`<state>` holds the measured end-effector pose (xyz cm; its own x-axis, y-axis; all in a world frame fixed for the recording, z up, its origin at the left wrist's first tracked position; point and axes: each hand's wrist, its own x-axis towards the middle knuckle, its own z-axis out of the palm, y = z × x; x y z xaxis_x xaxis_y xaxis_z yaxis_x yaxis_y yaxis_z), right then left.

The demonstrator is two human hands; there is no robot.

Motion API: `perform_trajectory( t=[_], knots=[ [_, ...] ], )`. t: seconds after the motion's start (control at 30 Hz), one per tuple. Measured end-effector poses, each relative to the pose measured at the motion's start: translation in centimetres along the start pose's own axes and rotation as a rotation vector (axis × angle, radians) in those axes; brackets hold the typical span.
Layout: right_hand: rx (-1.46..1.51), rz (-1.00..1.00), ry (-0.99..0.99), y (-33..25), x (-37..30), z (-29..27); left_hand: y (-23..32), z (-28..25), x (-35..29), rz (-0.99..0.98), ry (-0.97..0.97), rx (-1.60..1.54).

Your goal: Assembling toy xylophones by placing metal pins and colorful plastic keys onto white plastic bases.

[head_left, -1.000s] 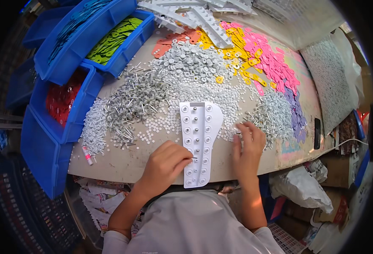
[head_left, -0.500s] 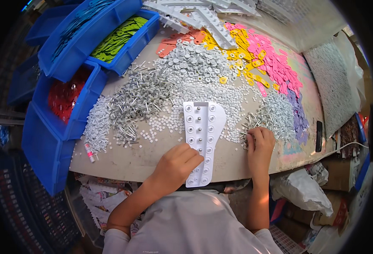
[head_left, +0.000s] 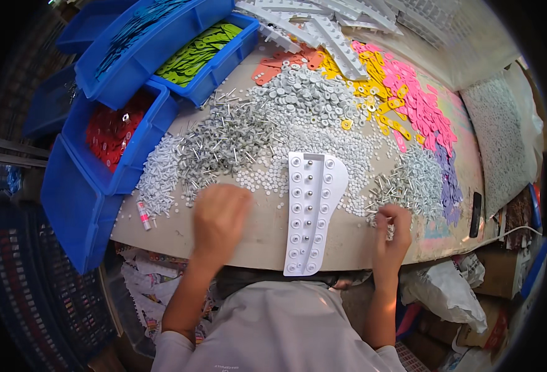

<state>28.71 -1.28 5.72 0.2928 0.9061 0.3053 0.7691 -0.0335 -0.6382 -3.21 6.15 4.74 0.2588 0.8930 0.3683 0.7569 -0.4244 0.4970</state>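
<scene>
A white plastic jig (head_left: 296, 229) lies near the table's front edge. Round sockets run down both its sides, and several metal tips stand along its middle channel. To its left, my left hand (head_left: 216, 217) is over the table near a heap of metal pins (head_left: 224, 142). Motion blurs its fingers, so I cannot see what it holds. At the right, my right hand (head_left: 392, 239) is beside a smaller pile of metal pins (head_left: 390, 191). Its fingers are curled together, and anything between them is too small to make out.
Blue bins (head_left: 78, 204) stand at the left, with red and green tabs inside. White discs (head_left: 310, 93), yellow tabs (head_left: 372, 77), pink tabs (head_left: 419, 105) and purple tabs (head_left: 450, 186) cover the table. More white jigs (head_left: 335, 46) lie at the back. A dark phone-like slab (head_left: 475, 214) lies right.
My left hand has come off the jig and moved left toward the metal pins. My right hand has drawn slightly nearer to me. The whole view has shifted a little.
</scene>
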Motion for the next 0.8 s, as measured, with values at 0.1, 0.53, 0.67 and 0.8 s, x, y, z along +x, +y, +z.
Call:
perform_trajectory(
  t=[0.1,0.53,0.67,0.8],
  knots=[
    [0.133,-0.049,-0.087,-1.8,-1.4,0.8,-3.4,-2.5,-0.2,-0.102,0.003,0.070],
    [0.292,-0.187,-0.393,-5.4,-3.2,2.3,-4.7,-2.2,-3.3,-0.136,-0.037,0.187],
    [0.225,-0.205,-0.430,-5.0,-3.7,2.8,-4.7,-1.8,-3.2,-0.113,-0.038,0.210],
    [0.198,-0.259,-0.397,-4.8,-4.1,3.2,-4.4,-1.8,-3.2,-0.115,-0.040,0.201]
  ],
)
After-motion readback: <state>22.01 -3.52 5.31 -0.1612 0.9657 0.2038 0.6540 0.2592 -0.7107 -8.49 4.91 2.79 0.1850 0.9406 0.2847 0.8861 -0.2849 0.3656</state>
